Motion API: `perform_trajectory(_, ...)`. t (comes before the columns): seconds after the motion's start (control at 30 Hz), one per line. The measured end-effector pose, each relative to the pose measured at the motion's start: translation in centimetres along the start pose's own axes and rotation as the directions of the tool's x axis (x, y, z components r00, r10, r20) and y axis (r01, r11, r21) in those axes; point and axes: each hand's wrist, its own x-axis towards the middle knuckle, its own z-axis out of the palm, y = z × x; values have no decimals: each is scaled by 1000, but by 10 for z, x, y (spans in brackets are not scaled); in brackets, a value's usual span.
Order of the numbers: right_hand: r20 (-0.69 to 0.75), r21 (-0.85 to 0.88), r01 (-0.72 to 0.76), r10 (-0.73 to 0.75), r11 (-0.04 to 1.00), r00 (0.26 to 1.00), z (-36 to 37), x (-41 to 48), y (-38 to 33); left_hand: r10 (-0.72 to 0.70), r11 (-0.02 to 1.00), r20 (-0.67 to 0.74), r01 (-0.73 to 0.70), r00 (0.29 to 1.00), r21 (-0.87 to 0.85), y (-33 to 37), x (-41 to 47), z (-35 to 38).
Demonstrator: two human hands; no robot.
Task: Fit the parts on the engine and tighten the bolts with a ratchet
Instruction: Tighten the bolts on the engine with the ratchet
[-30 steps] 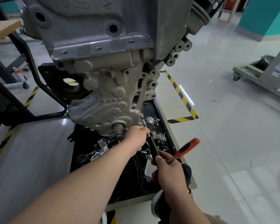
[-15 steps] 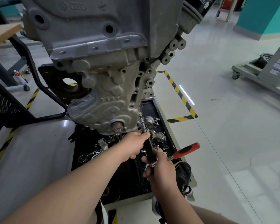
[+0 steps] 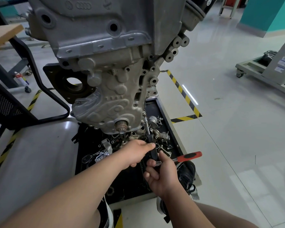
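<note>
The engine (image 3: pixel 105 63), a big grey casting, hangs tilted and fills the upper middle of the head view. At the engine's bottom end a toothed shaft stub (image 3: pixel 121 126) sticks out. A slim extension bar (image 3: pixel 147 127) runs down from the engine's lower right edge to a thicker black section, and that section meets the head of the ratchet (image 3: pixel 188 156) below the engine.

The left hand (image 3: pixel 136 153) reaches in from below the engine; its thumb and fingers are curled round the black section of the bar, gripping it. The right hand (image 3: pixel 161 176), just below and right of the left one, has its fingers wrapped round the ratchet's head end, so the head itself is mostly hidden. The ratchet's red and black handle points out to the right of both hands, nearly level, with no fingers on it.

Under the engine lies a black tray (image 3: pixel 174 134) holding loose metal parts (image 3: pixel 163 137), and another wrench (image 3: pixel 89 157) lies in it below and left of the shaft stub. A dark shoe (image 3: pixel 187 171) stands on the tray's edge below the red handle. Yellow and black striped tape (image 3: pixel 184 96) marks the glossy floor (image 3: pixel 220 129) to the right of the engine.
</note>
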Motion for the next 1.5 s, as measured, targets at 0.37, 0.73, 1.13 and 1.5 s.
perform_trajectory(0.37, -15, -320, 166, -180, 933, 983, 7, -3, 2, 10, 999, -58, -13, 998, -53, 6, 0, -3)
perform_trajectory(0.73, 172, -985, 138, -501, -103, 848, 9, -9, 10, 13, 1000, -57, -14, 998, -8, 6, -1, -1)
perform_trajectory(1.13, 28, -761, 267, -381, 591, 924, 13, -10, 2, 3, 999, -87, 1, 996, 47, 9, 1, 4)
perform_trajectory(1.5, 24, -515, 240, -266, 823, 964, 11, -11, 9, -26, 999, -132, 21, 991, -41, 13, -3, 3)
